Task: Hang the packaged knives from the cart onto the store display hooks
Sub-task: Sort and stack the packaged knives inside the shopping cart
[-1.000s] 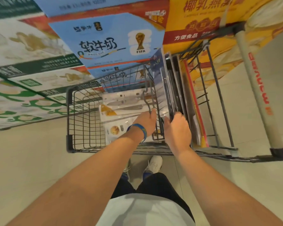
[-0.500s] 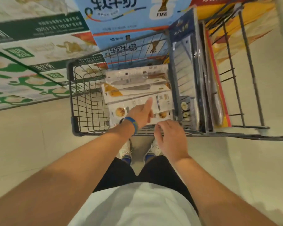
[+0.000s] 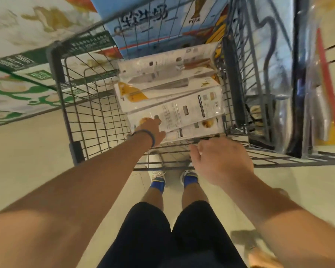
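A grey wire cart (image 3: pixel 55 60) stands in front of me. Several white packaged knives (image 3: pixel 162 84) lie stacked flat in its basket. My left hand (image 3: pixel 152 130), with a blue wristband, is down on the near left end of a lower white package (image 3: pixel 184 115), and its fingers curl over that package's edge. Hovering just above the cart's near rim, my right hand (image 3: pixel 220 161) holds nothing and its fingers are relaxed. No display hooks are in view.
Tall clear-fronted packages (image 3: pixel 275 55) stand upright in the cart's right section behind a wire divider. Stacked cartons (image 3: pixel 27 35) and a blue box (image 3: pixel 143 16) rise behind the cart. Bare tiled floor lies to the left and under my feet (image 3: pixel 157 180).
My view has come closer and tipped down over the cart. My left hand has gone deeper onto the lower package. My right hand has drawn back from the packages to above the rim.
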`<state>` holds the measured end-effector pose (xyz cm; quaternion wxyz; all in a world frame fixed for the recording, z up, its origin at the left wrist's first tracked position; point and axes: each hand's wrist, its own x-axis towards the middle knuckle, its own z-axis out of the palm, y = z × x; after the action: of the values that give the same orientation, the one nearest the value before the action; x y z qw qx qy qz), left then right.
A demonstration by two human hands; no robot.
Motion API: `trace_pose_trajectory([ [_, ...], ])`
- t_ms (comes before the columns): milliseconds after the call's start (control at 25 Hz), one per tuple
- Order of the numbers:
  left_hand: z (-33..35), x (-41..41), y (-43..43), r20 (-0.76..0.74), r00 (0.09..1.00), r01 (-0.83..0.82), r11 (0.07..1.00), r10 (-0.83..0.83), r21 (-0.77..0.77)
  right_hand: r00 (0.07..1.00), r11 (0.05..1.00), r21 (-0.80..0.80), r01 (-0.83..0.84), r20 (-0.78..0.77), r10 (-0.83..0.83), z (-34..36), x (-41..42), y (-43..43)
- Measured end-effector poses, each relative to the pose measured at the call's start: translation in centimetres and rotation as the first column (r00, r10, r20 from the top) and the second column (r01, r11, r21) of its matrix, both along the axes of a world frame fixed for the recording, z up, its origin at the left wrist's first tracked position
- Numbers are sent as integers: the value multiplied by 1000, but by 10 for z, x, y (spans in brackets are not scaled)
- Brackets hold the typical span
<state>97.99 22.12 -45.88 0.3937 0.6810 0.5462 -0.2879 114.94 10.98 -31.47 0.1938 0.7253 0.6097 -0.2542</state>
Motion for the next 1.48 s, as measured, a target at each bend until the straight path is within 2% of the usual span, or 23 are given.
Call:
trace_pose_trajectory([
  [120, -31, 16, -1, -91, 955, 294, 945, -283, 145, 1000, 1000, -23, -1, 29, 2, 4, -2, -1],
  [240, -49, 25, -11, -255, 893, 417, 895, -371, 157, 998, 999, -29, -31, 47, 32, 8, -3, 0],
  [320, -51, 27, -7, -311, 858, 478, 857, -408, 196, 999, 999, -39, -22, 44, 23, 12, -5, 1],
  [600, -58, 32, -2, -328, 848, 492, 848, -416, 196, 997, 998, 19, -59, 57, 58, 11, -7, 0],
  [800, -56, 30, -3, -332, 846, 470, 878, -418, 92, 997, 998, 62, -27, 67, 23, 16, -8, -1],
  [920, -65, 21, -4, -367, 809, 525, 845, -460, 99, 995, 997, 67, -47, 88, 41, 15, -8, -1],
  [1040, -65, 22, 1, -414, 753, 612, 774, -511, 158, 997, 1000, 20, -16, 73, 14, 18, -7, -1],
  [1200, -59, 25, 2, -373, 746, 644, 740, -552, 193, 999, 999, 46, -4, 43, 2, 19, -8, -3],
  [1320, -39, 24, 11, -250, 816, 561, 817, -521, 130, 999, 998, 68, -17, 50, 14, 19, -8, -2],
  [1440, -6, 16, 32, -58, 905, 425, 903, -421, 66, 999, 995, 94, -13, 40, 10, 18, -8, -4],
  [1480, 8, 12, 40, -39, 916, 400, 914, -399, 68, 999, 995, 95, -16, 37, 12, 17, -8, -4],
])
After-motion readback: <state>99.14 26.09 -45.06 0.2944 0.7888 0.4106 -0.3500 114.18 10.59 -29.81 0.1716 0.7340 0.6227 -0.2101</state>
